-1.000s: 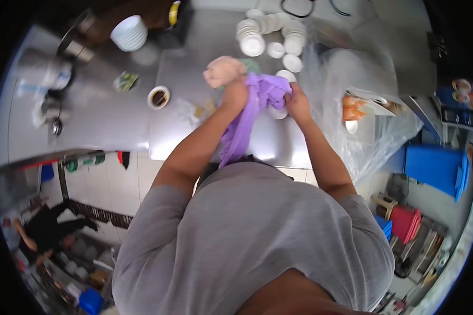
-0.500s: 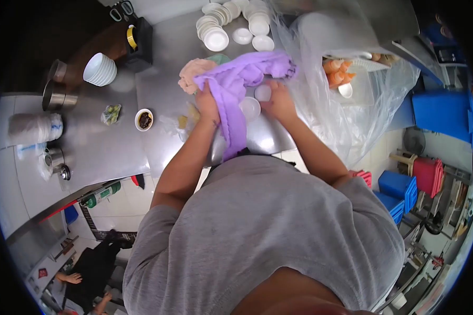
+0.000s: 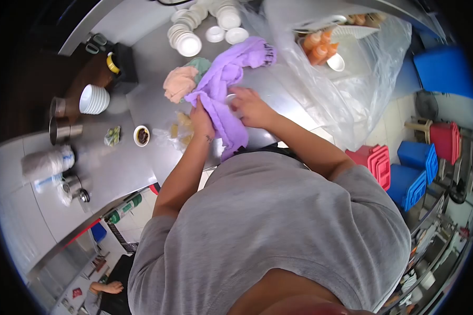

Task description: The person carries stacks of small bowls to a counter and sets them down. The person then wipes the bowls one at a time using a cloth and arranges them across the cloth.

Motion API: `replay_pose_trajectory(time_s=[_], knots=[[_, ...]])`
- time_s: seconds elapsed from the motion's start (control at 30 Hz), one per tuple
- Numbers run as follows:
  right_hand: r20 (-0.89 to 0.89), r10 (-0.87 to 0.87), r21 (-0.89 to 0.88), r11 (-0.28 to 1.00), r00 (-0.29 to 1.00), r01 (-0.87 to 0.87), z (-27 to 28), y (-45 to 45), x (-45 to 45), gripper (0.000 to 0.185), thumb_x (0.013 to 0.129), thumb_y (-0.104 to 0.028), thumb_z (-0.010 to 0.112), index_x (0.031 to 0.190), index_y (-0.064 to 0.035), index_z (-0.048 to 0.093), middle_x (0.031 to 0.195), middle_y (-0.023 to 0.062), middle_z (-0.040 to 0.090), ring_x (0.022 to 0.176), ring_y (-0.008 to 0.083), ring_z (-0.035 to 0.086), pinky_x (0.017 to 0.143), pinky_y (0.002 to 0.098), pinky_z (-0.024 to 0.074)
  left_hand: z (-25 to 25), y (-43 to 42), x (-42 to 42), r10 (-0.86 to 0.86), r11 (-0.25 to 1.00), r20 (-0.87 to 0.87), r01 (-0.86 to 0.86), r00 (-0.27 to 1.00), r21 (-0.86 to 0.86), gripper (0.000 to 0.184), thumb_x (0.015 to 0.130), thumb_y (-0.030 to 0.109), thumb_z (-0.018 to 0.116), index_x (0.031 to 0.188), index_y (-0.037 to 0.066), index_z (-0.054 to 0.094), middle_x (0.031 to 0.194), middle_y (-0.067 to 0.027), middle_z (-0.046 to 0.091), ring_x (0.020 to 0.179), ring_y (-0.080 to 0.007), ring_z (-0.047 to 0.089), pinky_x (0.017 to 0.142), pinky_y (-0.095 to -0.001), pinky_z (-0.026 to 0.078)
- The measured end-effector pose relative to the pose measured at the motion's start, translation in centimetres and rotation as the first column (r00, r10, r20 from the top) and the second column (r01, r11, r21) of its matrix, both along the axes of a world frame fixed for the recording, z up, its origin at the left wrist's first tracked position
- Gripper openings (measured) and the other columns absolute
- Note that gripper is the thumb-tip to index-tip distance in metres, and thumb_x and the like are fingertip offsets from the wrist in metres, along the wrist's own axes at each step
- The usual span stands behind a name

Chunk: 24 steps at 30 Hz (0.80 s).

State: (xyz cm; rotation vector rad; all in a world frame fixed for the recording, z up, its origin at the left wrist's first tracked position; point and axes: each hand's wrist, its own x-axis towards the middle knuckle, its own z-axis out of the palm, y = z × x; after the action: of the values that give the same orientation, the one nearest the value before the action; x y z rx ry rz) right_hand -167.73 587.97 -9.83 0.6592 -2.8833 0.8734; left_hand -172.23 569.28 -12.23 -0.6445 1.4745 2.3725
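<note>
Head view: my left hand [image 3: 202,122] is pinching the purple towel [image 3: 215,80], half closed, probably steadying it as it is stretching away across the desk [image 3: 102,165]. My right hand [image 3: 253,109] is curling loosely beside it, near a small dish [image 3: 230,98]; I cannot tell whether it is gripping. Beyond, a peach cloth [image 3: 178,84] is lying bunched; white dishes [image 3: 188,44] are standing stacked, probably saving space.

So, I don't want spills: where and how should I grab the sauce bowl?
I'd pinch opposite sides of the sauce bowl just below its rim, coming from your side: it sits upright, dark sauce inside, with a green-filled packet left and clear plastic right.
</note>
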Motion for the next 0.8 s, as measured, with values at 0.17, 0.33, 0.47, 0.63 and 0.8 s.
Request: replay_pose_trajectory(time_s=[0.17, 0.33, 0.47, 0.63, 0.8], knots=[[0.175, -0.049, -0.121, 0.99, 0.983, 0.071, 3.7, 1.2, 0.9, 0.032, 0.061, -0.011, 0.073, 0.087, -0.0065, 0.055, 0.111, 0.0157, 0.053, 0.105, 0.0341, 0.051, 0.089, 0.0433, 0.0402, 3.0, -0.1, -0.6, -0.172, 0.984, -0.115, 0.177, 0.978, 0.034, 0.044, 0.098, 0.035, 0.044, 0.126, 0.002, 0.051, 0.118, -0.0111, 0.058, 0.108, -0.0231, 0.058, 0.094, -0.0373, 0.047], [-0.085, -0.465, -0.523, 0.774, 0.881, 0.357, 10.2, 12.2, 4.8, 0.035, 0.061, -0.013, 0.08, 0.08, -0.0064, 0.052, 0.088, 0.0105, 0.054, 0.084, 0.0273, 0.055, 0.077, 0.0369, 0.0444, 9.2, 2.2, -4.4, -0.124, 0.983, -0.345, 0.162, 0.93, 0.085, 0.048, 0.099, 0.033, 0.037, 0.129, -0.002, 0.049, 0.123, -0.0143, 0.057, 0.114, -0.0253, 0.056, 0.099, -0.0372, 0.044], [-0.098, -0.784, -0.082, 0.62, 0.613, 0.78, 10.6, 25.8, 3.8, 0.035, 0.057, -0.017, 0.082, 0.071, -0.0041, 0.053, 0.082, 0.0129, 0.055, 0.082, 0.0308, 0.057, 0.074, 0.0366, 0.0474, 13.9, 5.6, -6.8, -0.09, 0.987, -0.37, 0.133, 0.925, 0.092, 0.049, 0.099, 0.034, 0.035, 0.133, 0.001, 0.046, 0.129, -0.0158, 0.053, 0.118, -0.0304, 0.053, 0.102, -0.0435, 0.041], [0.086, -0.683, 0.19, 0.726, 0.726, 0.661, 4.2, 31.6, -1.1, 0.037, 0.054, -0.02, 0.083, 0.074, -0.002, 0.057, 0.088, 0.0165, 0.056, 0.083, 0.0362, 0.058, 0.076, 0.0407, 0.0494, 18.3, 8.0, -9.5, -0.092, 0.996, -0.631, 0.059, 0.771, -0.073, 0.048, 0.098, 0.033, 0.037, 0.13, -0.001, 0.047, 0.125, -0.0184, 0.054, 0.113, -0.0332, 0.056, 0.099, -0.0451, 0.044], [-0.015, -0.646, -0.112, 0.76, 0.763, 0.641, 0.2, 33.1, -3.9, 0.041, 0.059, -0.017, 0.084, 0.088, -0.0015, 0.059, 0.103, 0.0169, 0.056, 0.091, 0.035, 0.059, 0.079, 0.0419, 0.0488, 26.3, 9.4, -9.7, 0.104, 0.979, -0.821, -0.203, 0.562, -0.016, 0.042, 0.097, 0.028, 0.044, 0.126, -0.001, 0.05, 0.122, -0.0172, 0.056, 0.11, -0.031, 0.057, 0.096, -0.0415, 0.046]])
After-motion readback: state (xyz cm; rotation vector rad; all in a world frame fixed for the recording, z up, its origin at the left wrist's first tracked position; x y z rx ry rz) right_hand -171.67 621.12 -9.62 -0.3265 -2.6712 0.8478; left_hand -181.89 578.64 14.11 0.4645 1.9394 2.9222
